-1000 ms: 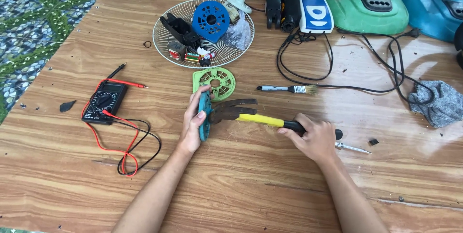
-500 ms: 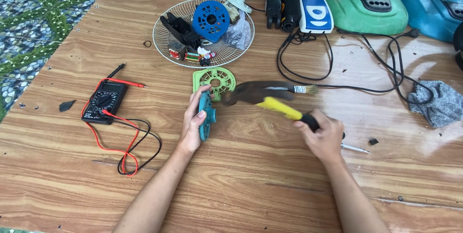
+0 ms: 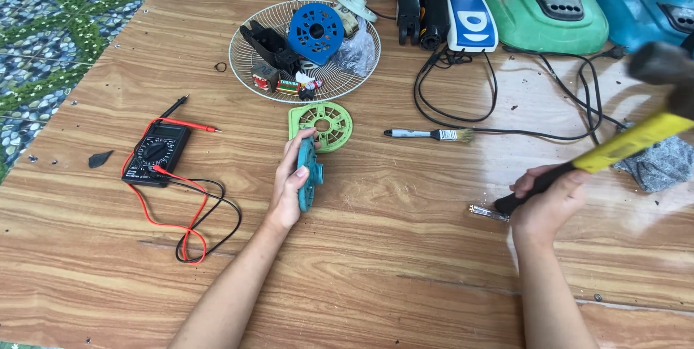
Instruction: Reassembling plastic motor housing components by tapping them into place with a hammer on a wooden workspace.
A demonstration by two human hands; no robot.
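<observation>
My left hand (image 3: 289, 183) grips a teal round plastic part (image 3: 309, 174), holding it on edge on the wooden table (image 3: 376, 277). Just beyond it lies a light green round plastic grille (image 3: 322, 125). My right hand (image 3: 546, 201) holds a hammer (image 3: 622, 128) by the black end of its yellow handle, off to the right. The hammer's metal head is raised high at the right edge, far from the teal part. A small metal piece (image 3: 483, 212) lies beside my right hand.
A white wire basket (image 3: 246, 74) holds a blue round part and other bits. A black multimeter (image 3: 155, 152) with red and black leads lies at left. A small brush (image 3: 430, 134), black cables (image 3: 463, 96), a grey rag (image 3: 661, 165) and green and blue fan bases are behind.
My right hand swung the hammer away from the teal part, up and to the right. My left hand and the teal part stayed where they were.
</observation>
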